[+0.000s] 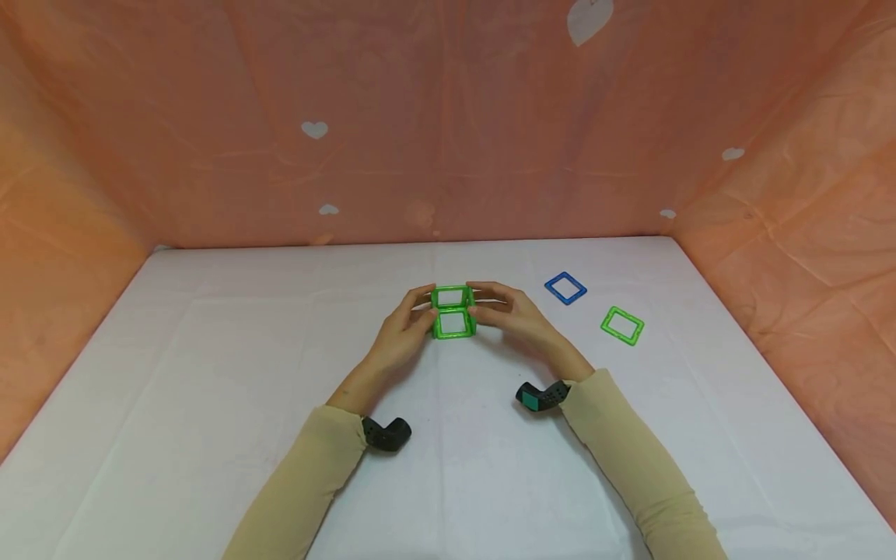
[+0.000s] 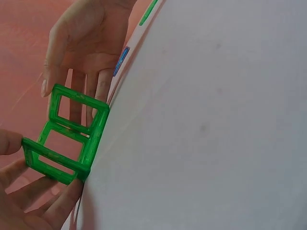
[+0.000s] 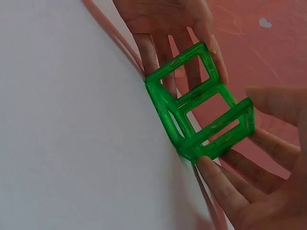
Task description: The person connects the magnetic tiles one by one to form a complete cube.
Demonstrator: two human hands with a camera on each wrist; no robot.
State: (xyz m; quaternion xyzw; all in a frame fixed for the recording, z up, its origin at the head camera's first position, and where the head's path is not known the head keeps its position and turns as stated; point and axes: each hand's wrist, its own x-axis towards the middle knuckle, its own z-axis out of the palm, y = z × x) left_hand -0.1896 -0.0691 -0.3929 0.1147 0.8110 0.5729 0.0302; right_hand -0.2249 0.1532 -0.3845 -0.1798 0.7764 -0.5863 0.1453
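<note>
Both hands hold a structure of green square magnetic tiles near the middle of the white table. Its open frames form a base, a back and two upright sides, with the top and the near side open. On the left side, the left hand grips a panel, its thumb at the near edge and its fingers along the outside. Opposite it, the right hand has its thumb and fingers at the right panel. Each wrist view shows the tiles between the two hands.
A blue square tile and a loose green square tile lie on the white tabletop to the right of the hands. Orange sheeting with white hearts rises behind and at both sides. Black wrist devices sit at the sleeve cuffs.
</note>
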